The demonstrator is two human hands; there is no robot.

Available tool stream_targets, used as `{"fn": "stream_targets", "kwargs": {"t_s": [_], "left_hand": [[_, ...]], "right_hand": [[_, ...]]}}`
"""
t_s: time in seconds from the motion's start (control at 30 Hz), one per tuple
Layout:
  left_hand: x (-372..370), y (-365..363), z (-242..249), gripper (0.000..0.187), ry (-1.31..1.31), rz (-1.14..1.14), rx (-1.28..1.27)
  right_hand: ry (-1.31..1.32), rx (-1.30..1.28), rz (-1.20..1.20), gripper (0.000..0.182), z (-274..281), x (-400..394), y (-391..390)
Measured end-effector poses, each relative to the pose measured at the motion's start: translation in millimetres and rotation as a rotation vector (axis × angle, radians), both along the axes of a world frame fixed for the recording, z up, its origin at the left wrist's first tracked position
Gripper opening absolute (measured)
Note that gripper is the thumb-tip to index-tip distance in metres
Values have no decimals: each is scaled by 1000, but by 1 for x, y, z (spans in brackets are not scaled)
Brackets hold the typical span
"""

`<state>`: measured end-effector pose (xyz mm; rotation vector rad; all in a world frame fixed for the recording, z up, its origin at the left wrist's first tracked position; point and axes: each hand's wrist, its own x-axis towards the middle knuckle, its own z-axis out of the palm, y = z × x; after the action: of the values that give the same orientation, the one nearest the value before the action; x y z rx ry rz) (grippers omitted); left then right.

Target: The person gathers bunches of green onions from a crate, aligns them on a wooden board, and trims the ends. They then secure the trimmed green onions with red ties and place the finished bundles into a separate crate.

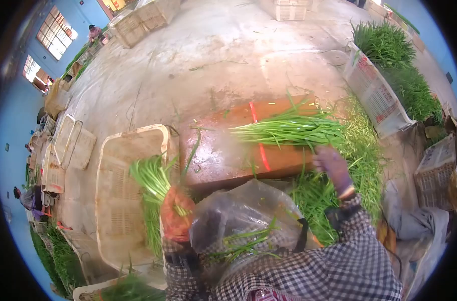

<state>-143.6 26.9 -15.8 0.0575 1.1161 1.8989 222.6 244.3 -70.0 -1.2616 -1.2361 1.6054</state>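
Note:
My left hand (177,210), in an orange-red glove, is closed around a bunch of garlic chives (154,181) over the inner side of a pale plastic crate. My right hand (333,169), in a purple glove, is by the right edge of a low wooden table (216,155), close to the leaf ends of a larger bunch of chives (294,128). Motion smears its fingers. That bunch lies across a red strip (264,158) on the tabletop. Loose chives (253,240) rest on the clear plastic apron (238,210) over my lap.
The pale crate (102,200) stands left of the table. A heap of chives and trimmings (361,165) covers the floor at right. Beyond it, a white crate (371,95) is piled with chives. More crates (78,145) and other people (30,198) line the left wall.

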Motion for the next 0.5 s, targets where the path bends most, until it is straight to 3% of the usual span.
{"fn": "stream_targets", "kwargs": {"t_s": [0.07, 0.17, 0.3, 0.33, 0.47, 0.5], "left_hand": [[-5, 5, 1, 12, 82, -79, -13], [-6, 26, 26, 8, 236, -108, -103], [1, 84, 65, 22, 587, -172, -380], [-2, 102, 69, 30, 637, -274, -498], [-40, 164, 10, 41, 764, -663, -431], [-41, 179, -12, 42, 682, -688, -296]], "right_hand": [[-56, 73, 222, 39, 12, -43, 2], [-488, 635, 472, 41, 17, -88, 15], [-686, 879, 354, 42, -2, -111, 54], [-782, 968, 320, 42, -1, -111, 62], [-975, 1068, 354, 39, -44, -92, 87], [-993, 1076, 381, 38, -54, -88, 89]]}}
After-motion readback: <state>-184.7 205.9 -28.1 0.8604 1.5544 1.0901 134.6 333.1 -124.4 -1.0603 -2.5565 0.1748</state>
